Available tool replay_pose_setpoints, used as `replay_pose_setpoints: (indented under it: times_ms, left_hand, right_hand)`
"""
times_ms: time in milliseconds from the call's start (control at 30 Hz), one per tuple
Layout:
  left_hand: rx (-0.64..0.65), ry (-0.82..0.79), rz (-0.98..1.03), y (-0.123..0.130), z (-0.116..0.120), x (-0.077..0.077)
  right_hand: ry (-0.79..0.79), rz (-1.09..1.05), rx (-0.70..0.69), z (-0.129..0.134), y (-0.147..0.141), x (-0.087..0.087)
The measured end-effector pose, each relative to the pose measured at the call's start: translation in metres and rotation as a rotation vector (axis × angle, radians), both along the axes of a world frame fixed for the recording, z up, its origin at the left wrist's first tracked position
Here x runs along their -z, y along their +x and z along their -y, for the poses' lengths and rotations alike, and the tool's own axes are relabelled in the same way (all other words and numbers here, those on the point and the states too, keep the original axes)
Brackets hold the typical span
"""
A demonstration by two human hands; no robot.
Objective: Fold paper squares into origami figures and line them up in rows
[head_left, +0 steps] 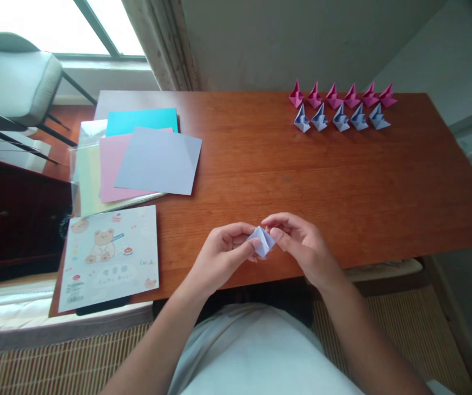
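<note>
A small folded piece of lavender origami paper [265, 242] is held above the table's front edge, with a pointed top and a crease down its middle. My left hand [226, 249] pinches its left side between thumb and fingers. On the opposite side, my right hand [297, 241] has its thumb and fingertips closed at the paper's right corner. Part of the paper's underside is hidden by the fingers.
Pink folded origami pieces [335, 97] stand in a row at the table's back right, with lavender ones [341, 119] in front. Lavender sheets [159, 160], pink and teal paper [142, 122] lie at left, near a bear-printed pad [110, 258]. A chair [11, 82] stands beyond.
</note>
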State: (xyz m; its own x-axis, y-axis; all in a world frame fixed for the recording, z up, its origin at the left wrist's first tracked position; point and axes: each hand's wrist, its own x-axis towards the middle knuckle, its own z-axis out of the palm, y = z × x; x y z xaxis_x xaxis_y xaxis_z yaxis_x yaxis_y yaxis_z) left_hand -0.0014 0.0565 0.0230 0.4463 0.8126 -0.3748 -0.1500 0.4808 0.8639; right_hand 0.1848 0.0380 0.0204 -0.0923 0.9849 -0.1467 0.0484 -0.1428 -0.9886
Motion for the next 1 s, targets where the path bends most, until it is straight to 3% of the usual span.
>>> replay_pose_setpoints:
  times_ms: [133,267,367,733,1000]
  left_hand:
    - [-0.05,0.051,-0.084,0.004,0.004,0.001]
    - [-0.184,0.142,-0.194,0.011,0.008,0.006]
    - [-0.232,0.188,-0.216,0.016,0.009,0.008]
    - [-0.087,0.213,-0.269,0.012,0.003,0.002]
    - [-0.163,0.293,-0.35,0.017,0.003,0.004]
  right_hand:
    - [-0.019,0.012,-0.02,0.001,-0.007,0.004]
    - [0.226,0.354,0.162,0.012,-0.014,-0.001]
    - [0.413,0.576,0.188,0.019,-0.02,-0.003]
    - [0.627,0.769,0.19,0.019,-0.024,0.0]
    - [0.755,0.883,0.192,0.022,-0.029,0.003]
